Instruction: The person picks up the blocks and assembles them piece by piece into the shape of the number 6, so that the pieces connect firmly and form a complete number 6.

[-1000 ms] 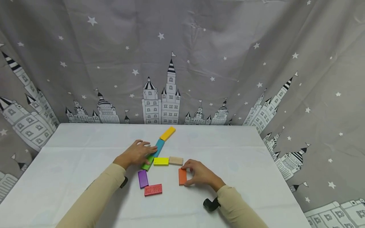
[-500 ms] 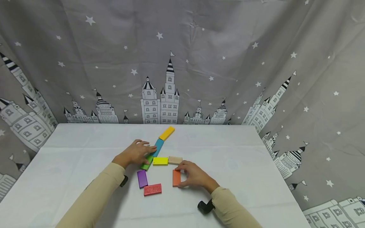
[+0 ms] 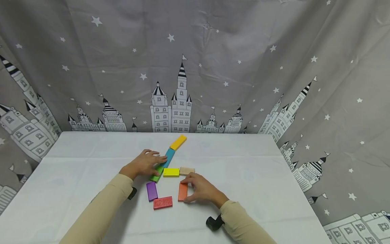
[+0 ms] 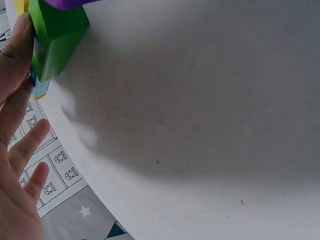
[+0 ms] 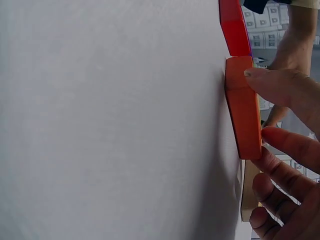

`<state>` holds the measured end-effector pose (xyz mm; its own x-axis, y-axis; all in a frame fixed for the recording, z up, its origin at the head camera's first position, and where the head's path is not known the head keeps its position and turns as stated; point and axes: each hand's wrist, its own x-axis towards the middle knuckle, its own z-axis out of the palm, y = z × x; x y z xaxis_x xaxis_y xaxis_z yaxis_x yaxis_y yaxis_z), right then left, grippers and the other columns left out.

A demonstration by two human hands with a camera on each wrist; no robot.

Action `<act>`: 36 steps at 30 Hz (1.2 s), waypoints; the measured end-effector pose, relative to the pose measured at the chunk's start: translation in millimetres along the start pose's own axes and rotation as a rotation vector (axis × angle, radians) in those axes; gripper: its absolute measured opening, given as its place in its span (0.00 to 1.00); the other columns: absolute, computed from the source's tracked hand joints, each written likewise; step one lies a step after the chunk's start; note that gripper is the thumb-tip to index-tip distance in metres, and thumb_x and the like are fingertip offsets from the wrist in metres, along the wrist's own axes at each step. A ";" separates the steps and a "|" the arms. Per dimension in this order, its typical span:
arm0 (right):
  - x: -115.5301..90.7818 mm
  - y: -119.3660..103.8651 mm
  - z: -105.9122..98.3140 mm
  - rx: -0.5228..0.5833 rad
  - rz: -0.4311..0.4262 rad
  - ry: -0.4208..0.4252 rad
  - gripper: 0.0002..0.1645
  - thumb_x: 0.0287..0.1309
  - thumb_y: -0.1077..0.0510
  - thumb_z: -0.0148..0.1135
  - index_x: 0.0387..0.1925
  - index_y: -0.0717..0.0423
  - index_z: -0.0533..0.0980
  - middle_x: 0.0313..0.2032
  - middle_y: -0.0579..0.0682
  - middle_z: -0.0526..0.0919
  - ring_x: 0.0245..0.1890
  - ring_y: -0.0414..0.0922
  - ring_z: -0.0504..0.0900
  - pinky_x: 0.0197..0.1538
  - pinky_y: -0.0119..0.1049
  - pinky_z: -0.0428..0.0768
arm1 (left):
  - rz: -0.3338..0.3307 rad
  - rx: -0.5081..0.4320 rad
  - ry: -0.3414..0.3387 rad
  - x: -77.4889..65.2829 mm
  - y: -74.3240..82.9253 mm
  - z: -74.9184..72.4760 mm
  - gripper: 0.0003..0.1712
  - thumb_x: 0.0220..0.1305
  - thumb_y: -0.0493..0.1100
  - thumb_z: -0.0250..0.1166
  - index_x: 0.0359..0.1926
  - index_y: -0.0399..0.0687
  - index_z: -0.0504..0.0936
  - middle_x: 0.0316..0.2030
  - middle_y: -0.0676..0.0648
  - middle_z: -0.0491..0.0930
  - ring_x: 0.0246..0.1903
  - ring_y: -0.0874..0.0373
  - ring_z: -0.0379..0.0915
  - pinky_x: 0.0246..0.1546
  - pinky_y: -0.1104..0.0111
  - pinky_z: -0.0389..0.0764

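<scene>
My right hand (image 3: 202,189) pinches an orange block (image 3: 182,192) between thumb and fingers at its two short ends, as the right wrist view also shows. Left of it lie a red block (image 3: 163,203) and, tilted, a purple block (image 3: 152,191). My left hand (image 3: 144,165) rests with spread fingers on a green block (image 3: 157,174) and a blue block (image 3: 169,157), partly covering both. Beyond the blue one, an orange-yellow block (image 3: 178,142) continues the slanted line. A bright yellow block (image 3: 171,172) lies end to end with a plain wood block (image 3: 187,171) just behind my right hand.
All the blocks lie flat on a white-covered table (image 3: 250,176). A grey curtain (image 3: 207,44) printed with castles and stars hangs behind it. Black wrist cameras (image 3: 215,223) sit under both sleeves, the right one low over the table.
My right hand has slid the orange block leftward across the table, closer to the red block. My left hand has stayed on the green and blue blocks.
</scene>
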<state>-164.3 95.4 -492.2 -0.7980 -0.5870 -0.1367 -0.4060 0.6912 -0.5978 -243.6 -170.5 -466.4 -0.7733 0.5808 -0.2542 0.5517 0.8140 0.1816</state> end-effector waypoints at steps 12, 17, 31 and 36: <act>2.7 -7.1 2.7 0.042 0.040 -0.028 0.35 0.41 0.45 0.79 0.54 0.44 0.79 0.39 0.36 0.70 0.40 0.36 0.68 0.41 0.27 0.71 | 0.006 0.006 0.007 -0.7 -0.4 -0.5 0.40 0.56 0.56 0.69 0.68 0.51 0.69 0.66 0.48 0.70 0.66 0.42 0.58 0.66 0.41 0.52; 2.5 -9.4 5.4 0.030 0.042 -0.027 0.35 0.41 0.43 0.79 0.54 0.45 0.79 0.47 0.38 0.74 0.47 0.36 0.71 0.54 0.32 0.74 | 0.009 0.003 0.009 -1.7 0.6 -1.8 0.40 0.56 0.56 0.69 0.68 0.51 0.69 0.65 0.48 0.70 0.66 0.42 0.58 0.66 0.41 0.52; 1.3 -14.1 8.6 -0.030 0.031 0.012 0.35 0.39 0.40 0.79 0.50 0.45 0.78 0.47 0.39 0.75 0.47 0.36 0.72 0.58 0.33 0.73 | 0.008 -0.002 0.017 -1.6 -0.4 -0.3 0.40 0.56 0.57 0.69 0.68 0.51 0.69 0.65 0.48 0.70 0.66 0.42 0.58 0.66 0.41 0.52; 0.0 -14.9 10.2 -0.038 0.025 0.025 0.34 0.39 0.40 0.79 0.49 0.45 0.78 0.47 0.39 0.75 0.46 0.36 0.72 0.57 0.34 0.74 | 0.006 -0.008 0.014 -1.8 -1.4 0.9 0.41 0.56 0.57 0.69 0.68 0.52 0.68 0.65 0.48 0.70 0.67 0.42 0.57 0.66 0.41 0.52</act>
<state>-153.8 80.8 -491.3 -0.8185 -0.5592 -0.1316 -0.4020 0.7212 -0.5642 -242.7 -172.6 -467.1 -0.7745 0.5852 -0.2400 0.5536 0.8107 0.1904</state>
